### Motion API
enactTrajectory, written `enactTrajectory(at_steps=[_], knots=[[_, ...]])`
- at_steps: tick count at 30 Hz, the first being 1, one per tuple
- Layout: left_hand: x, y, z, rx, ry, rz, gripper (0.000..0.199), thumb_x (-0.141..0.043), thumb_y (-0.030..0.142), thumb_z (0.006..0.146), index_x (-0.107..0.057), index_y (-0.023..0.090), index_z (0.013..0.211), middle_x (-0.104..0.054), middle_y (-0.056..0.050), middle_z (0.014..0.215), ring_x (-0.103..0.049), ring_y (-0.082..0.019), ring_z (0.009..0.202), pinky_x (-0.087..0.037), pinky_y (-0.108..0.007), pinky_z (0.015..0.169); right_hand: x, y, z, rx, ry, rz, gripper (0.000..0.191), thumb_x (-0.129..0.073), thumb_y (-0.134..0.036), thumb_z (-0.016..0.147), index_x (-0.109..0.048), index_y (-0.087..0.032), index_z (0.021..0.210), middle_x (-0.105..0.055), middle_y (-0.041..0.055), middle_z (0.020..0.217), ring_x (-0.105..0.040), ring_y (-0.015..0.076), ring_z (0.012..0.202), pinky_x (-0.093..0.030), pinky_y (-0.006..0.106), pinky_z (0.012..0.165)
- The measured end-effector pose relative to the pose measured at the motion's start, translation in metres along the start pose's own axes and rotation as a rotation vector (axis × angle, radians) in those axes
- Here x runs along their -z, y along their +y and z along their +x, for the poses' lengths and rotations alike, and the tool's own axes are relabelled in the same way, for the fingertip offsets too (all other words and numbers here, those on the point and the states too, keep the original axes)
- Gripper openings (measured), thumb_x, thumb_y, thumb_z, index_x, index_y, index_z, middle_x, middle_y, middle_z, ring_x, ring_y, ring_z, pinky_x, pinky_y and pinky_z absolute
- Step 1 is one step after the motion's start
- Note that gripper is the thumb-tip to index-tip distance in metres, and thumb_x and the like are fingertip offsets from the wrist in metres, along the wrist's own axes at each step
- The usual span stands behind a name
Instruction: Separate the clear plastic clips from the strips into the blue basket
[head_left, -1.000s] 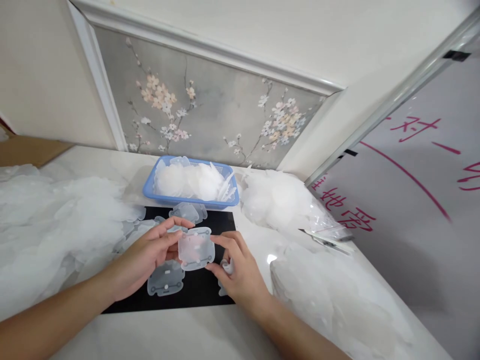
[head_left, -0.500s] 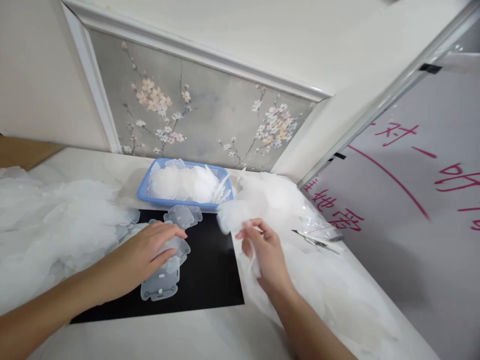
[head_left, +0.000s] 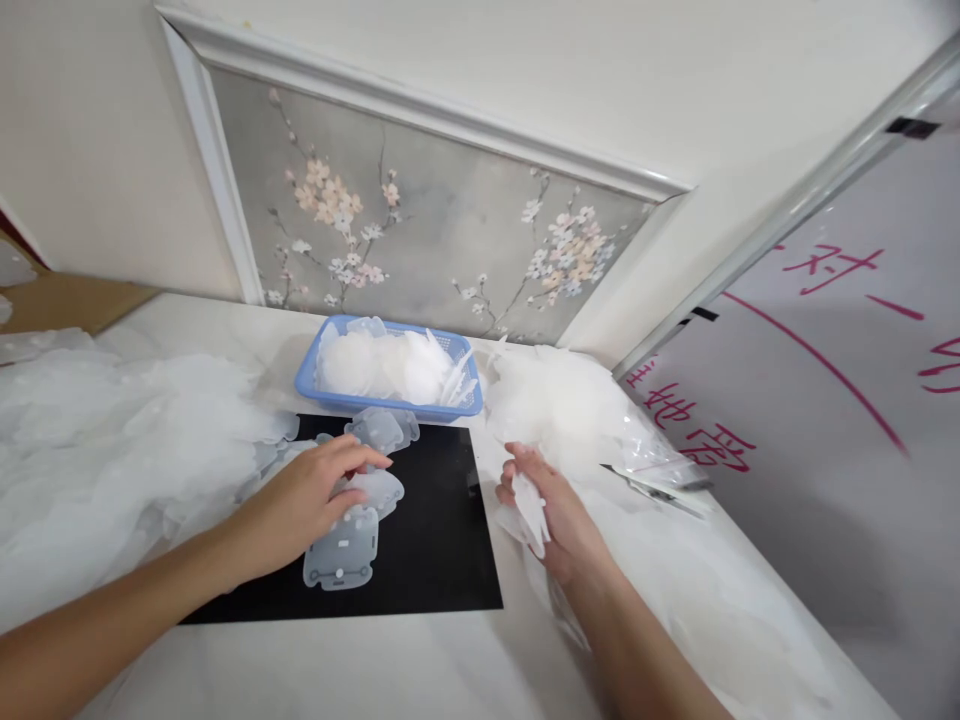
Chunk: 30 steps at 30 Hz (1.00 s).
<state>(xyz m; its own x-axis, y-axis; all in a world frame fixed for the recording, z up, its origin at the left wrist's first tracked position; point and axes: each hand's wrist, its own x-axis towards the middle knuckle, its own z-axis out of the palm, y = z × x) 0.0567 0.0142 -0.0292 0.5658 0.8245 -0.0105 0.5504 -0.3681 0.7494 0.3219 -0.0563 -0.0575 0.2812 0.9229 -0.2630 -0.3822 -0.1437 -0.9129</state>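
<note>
My right hand (head_left: 562, 515) is wrapped around a few thin, whitish translucent plastic pieces (head_left: 531, 512), to the right of a black mat (head_left: 442, 540). My left hand (head_left: 319, 490) is over the mat's left part, thumb and fingers apart and nothing visible between them. Close beneath it lie flat translucent plastic pieces (head_left: 343, 550) with slots and small white dots. More of them (head_left: 382, 428) overlap at the mat's back edge. Whether my left fingertips touch the piece below cannot be seen.
A blue basket (head_left: 311, 375) of white rounded pieces stands behind the mat. Large heaps of similar pieces lie at left (head_left: 150, 430) and right (head_left: 555, 400). Scissors or tweezers-like metal tool (head_left: 652, 487) lies at right, near a whiteboard (head_left: 840, 480).
My right hand has turned over and drawn slightly back, its piece now against the palm. My left hand stays in place over the mat. The view has shifted a little left.
</note>
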Motion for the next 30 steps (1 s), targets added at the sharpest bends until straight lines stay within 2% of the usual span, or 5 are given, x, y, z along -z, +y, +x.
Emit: enactTrajectory(at_steps=[4, 12, 20, 23, 30], knots=[[-0.004, 0.006, -0.003, 0.195, -0.043, -0.380, 0.038, -0.063, 0.034, 0.081, -0.063, 0.029, 0.119, -0.061, -0.003, 0.105, -0.063, -0.019, 0.076, -0.049, -0.031, 0.068, -0.017, 0.007, -0.012, -0.015, -0.108, -0.130, 0.042, -0.079, -0.055, 0.071, -0.053, -0.021, 0.073, -0.040, -0.0085, 0.049, -0.033, 0.0091, 0.045, -0.026, 0.022, 0.044], [-0.005, 0.022, -0.007, 0.389, -0.123, -0.819, 0.052, -0.068, 0.023, 0.072, -0.058, 0.026, 0.123, -0.067, -0.007, 0.118, -0.068, -0.024, 0.092, -0.051, -0.033, 0.072, -0.027, 0.022, -0.024, 0.346, -0.205, -0.620, 0.013, -0.069, -0.030, 0.080, -0.063, -0.024, 0.089, -0.040, -0.0070, 0.062, -0.037, 0.0110, 0.051, -0.033, 0.025, 0.052], [-0.003, 0.023, -0.006, 0.366, -0.199, -0.877, 0.071, -0.057, 0.014, 0.062, -0.051, 0.028, 0.131, -0.068, -0.007, 0.122, -0.065, -0.027, 0.110, -0.051, -0.038, 0.088, -0.030, 0.035, -0.029, 0.741, -0.283, -0.824, 0.027, -0.061, -0.020, 0.086, -0.066, -0.030, 0.110, -0.058, 0.0076, 0.115, -0.055, 0.0136, 0.062, -0.048, 0.030, 0.058], [-0.004, 0.017, -0.008, 0.229, -0.254, -0.704, 0.070, -0.059, 0.017, 0.071, -0.046, 0.032, 0.138, -0.068, -0.006, 0.123, -0.062, -0.026, 0.116, -0.045, -0.039, 0.099, -0.034, 0.030, -0.033, 0.597, -0.317, -0.707, 0.008, -0.058, -0.027, 0.091, -0.065, -0.025, 0.087, -0.064, 0.0084, 0.113, -0.056, 0.0136, 0.063, -0.046, 0.029, 0.058], [-0.005, -0.003, -0.019, 0.087, -0.253, -0.156, 0.071, -0.068, 0.022, 0.073, -0.052, 0.038, 0.140, -0.068, -0.005, 0.108, -0.060, -0.029, 0.101, -0.045, -0.037, 0.089, -0.035, 0.022, -0.024, -0.027, -0.187, -0.140, 0.038, -0.072, -0.053, 0.078, -0.048, -0.024, 0.080, -0.043, -0.0107, 0.050, -0.028, 0.0066, 0.040, -0.024, 0.017, 0.039]])
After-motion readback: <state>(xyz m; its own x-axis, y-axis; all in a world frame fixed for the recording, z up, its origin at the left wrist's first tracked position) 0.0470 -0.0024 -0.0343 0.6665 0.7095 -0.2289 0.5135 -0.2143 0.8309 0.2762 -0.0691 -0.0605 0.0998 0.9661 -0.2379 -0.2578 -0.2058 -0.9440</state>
